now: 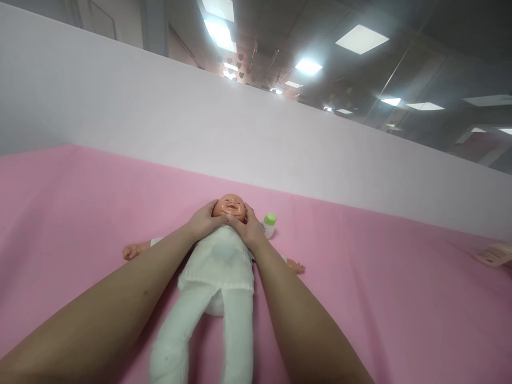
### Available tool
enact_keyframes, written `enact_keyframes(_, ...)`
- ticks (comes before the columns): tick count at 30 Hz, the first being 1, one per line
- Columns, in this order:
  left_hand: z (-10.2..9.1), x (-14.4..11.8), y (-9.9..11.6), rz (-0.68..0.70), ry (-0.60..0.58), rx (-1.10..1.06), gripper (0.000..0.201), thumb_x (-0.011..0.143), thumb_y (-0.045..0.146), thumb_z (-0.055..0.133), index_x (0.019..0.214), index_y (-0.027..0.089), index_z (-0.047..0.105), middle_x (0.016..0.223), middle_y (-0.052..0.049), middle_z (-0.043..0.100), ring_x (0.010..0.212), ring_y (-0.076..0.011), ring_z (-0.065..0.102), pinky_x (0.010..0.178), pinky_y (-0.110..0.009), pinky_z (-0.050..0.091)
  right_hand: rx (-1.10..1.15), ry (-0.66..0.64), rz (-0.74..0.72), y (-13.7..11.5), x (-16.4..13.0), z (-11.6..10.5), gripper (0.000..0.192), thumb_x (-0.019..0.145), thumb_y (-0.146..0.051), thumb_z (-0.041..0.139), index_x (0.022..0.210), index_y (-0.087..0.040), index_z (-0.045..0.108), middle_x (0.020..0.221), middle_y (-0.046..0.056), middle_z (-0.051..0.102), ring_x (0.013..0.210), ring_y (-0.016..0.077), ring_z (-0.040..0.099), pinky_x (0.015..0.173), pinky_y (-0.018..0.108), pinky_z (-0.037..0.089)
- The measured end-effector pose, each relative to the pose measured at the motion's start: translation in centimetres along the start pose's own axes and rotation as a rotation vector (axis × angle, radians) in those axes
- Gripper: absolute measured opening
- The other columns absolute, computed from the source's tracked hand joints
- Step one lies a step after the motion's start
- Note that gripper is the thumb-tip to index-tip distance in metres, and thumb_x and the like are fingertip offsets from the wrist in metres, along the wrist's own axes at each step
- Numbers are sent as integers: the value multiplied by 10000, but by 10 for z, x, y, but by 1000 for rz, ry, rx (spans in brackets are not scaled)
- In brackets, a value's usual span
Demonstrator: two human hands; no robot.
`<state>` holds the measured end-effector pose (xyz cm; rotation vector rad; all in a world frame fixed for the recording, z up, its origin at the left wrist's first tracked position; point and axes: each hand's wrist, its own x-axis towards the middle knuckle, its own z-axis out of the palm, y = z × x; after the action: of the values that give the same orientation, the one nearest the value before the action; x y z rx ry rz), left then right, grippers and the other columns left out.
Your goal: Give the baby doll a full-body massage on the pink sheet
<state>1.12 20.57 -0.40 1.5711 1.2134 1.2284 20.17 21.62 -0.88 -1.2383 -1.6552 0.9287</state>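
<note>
Baby doll [218,256] lies on pink sheet [380,277] below white partition [160,117].

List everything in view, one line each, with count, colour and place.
doll: one, peach head and hands, white suit, on its back mid-sheet, arms spread
bottle: one, white with green cap, just right of the doll's head
sheet: one, pink, covers the whole surface
partition: one, white, behind the sheet
item: one, pale pink, at the right edge, too cut off to tell what it is
ceiling lights: several, white, overhead beyond the partition
left hand: one, bare, cupping the left side of the doll's head
right hand: one, bare, cupping the right side of the doll's head
</note>
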Motion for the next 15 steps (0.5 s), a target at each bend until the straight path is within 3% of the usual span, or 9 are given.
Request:
enact_keyframes(8,-1,4,-7,-30,16,-25,702,714,538,808,1304,203,630,1283,-104,704,1170,-342,654,992,-433,510,-40,24,19,2,0,1,947,796,-632,722,1572,-253,333,1542,55,496,1387,244,514,1170,367,385)
enact_keyframes(15,0,2,-7,-56,12,-178,716,717,545,819,1313,190,640,1301,-127,697,1202,-351,645,1026,-433,502,82,-31,-21,17,8,-2,934,825,-659,692,1585,-251,334,1581,51,445,1441,263,450,1214,393,324)
